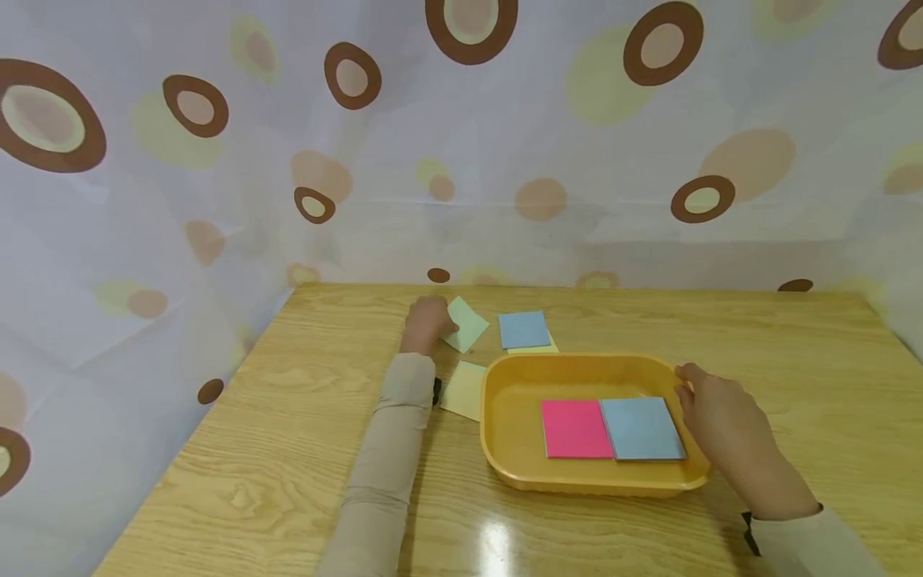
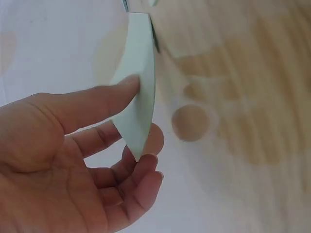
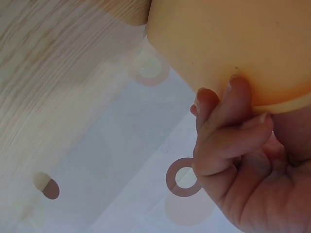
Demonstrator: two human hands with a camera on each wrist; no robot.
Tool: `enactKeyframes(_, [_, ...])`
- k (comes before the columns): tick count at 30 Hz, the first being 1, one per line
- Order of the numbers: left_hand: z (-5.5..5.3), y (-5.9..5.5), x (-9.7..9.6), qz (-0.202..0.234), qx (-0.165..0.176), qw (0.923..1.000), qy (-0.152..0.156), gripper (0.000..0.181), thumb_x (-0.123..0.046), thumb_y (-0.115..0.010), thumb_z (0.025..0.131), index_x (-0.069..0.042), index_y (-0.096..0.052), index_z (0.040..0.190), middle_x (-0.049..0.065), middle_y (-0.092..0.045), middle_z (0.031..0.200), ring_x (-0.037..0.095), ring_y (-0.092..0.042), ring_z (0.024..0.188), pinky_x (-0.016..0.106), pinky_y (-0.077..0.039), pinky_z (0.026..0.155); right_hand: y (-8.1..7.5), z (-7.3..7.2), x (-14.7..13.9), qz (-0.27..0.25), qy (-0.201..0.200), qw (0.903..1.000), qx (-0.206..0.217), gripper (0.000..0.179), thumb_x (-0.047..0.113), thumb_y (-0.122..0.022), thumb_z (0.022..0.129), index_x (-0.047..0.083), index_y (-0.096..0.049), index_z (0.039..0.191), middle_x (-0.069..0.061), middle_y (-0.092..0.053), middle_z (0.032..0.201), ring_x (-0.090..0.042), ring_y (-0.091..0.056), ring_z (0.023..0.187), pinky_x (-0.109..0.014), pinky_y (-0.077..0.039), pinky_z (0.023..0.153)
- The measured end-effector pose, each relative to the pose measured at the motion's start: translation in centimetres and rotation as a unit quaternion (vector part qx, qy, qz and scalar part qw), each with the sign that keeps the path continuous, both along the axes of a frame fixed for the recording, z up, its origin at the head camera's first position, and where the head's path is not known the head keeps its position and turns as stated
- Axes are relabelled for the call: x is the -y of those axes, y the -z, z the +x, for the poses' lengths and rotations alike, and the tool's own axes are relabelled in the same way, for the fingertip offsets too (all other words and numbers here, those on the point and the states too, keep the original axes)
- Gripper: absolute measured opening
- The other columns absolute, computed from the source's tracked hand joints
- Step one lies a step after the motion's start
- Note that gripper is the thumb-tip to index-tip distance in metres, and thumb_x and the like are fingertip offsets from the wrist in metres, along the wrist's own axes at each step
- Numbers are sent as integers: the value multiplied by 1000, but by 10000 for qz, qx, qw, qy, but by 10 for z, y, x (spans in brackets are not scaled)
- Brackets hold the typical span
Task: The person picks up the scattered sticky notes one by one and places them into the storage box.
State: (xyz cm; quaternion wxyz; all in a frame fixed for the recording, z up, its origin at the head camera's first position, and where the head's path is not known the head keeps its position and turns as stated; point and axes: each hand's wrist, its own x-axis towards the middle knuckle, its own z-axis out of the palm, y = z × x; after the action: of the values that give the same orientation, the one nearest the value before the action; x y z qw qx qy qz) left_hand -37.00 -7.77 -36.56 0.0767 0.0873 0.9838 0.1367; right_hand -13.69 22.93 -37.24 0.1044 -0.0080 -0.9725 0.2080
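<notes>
Between thumb and fingers, my left hand pinches a pale green square paper note at the far left of the table. Seen from the left wrist, the note bends slightly, with the thumb flat on its face. My right hand grips the right rim of a yellow-orange plastic tray. In the right wrist view, its fingers curl at the edge of the tray. Inside the tray, a pink note pad lies side by side with a blue one.
Behind the tray, a blue note lies over a yellow note. Another pale yellow note lies at the tray's left, partly hidden by it. A wooden table carries everything, and a patterned sheet hangs around it.
</notes>
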Motion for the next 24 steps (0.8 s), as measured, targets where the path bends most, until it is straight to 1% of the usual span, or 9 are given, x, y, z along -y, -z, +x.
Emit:
enactKeyframes(3, [-4,-1,1,234,-295,9993,-2,16,-17,-67,91,-1,-69,94,9,-67,88,23,-62,82,37,-52,78,0,-1,0,-32,-2,10000,40,29,-1,-55,93,-18,-52,116,-4,-48,54,-14,-36,41,-27,-31,38])
enactKeyframes(6, [-34,23,12,847,-734,9929,406,37,-21,-65,92,-12,-51,59,-4,-44,55,9,-39,49,25,-40,50,-1,-3,0,-69,-6,10000,67,29,0,-54,94,-19,-51,116,-7,-51,57,-15,-37,42,-28,-32,39])
enactKeyframes(9, [-39,22,11,1236,-766,9875,615,52,-18,-63,93,-15,-25,57,-4,-16,54,10,-13,48,26,-24,49,-1,-3,0,-46,4,10000,72,29,-1,-54,94,-18,-52,116,-10,-56,61,-15,-38,43,-29,-33,39])
enactKeyframes(10, [-37,18,9,1382,-687,9861,609,50,-14,-61,93,-14,-24,59,-3,-16,56,11,-12,49,27,-24,51,-1,-3,0,-36,7,10000,61,28,-1,-54,94,-19,-52,116,-11,-57,62,-15,-39,43,-30,-34,39])
enactKeyframes(13, [20,-43,-6,1565,-316,9863,417,24,0,-52,94,-3,-42,72,6,-32,63,15,-21,55,30,-26,57,-1,-1,-1,-8,32,10000,31,27,-1,-55,93,-18,-52,114,-13,-58,63,-15,-40,43,-30,-35,39])
enactKeyframes(15, [43,-66,-12,1850,-400,9803,568,8,5,-49,93,6,-53,100,7,-38,66,14,-25,52,26,-28,54,-1,0,-2,3,64,10000,14,27,-1,-55,93,-18,-52,114,-14,-57,63,-15,-41,43,-30,-35,39])
enactKeyframes(18, [56,-78,-15,2169,-663,9698,893,50,4,-51,94,0,-39,141,9,-49,73,14,-35,54,24,-34,53,0,1,-3,14,71,10000,7,26,-2,-56,92,-18,-53,113,-14,-58,63,-15,-41,43,-30,-35,39])
enactKeyframes(21, [44,-67,-15,2346,-1038,9596,1154,51,-1,-56,95,-8,-41,144,7,-49,70,16,-40,53,27,-37,53,0,2,-3,-22,69,10000,4,26,-2,-56,92,-18,-53,113,-14,-58,63,-15,-41,43,-29,-35,39])
enactKeyframes(24, [53,-76,-18,2613,-1165,9509,1182,43,-4,-56,96,-9,-48,138,10,-54,76,19,-47,57,28,-40,54,-1,1,-2,-45,39,10000,-18,26,-2,-56,92,-18,-53,113,-12,-57,62,-15,-40,43,-29,-34,39])
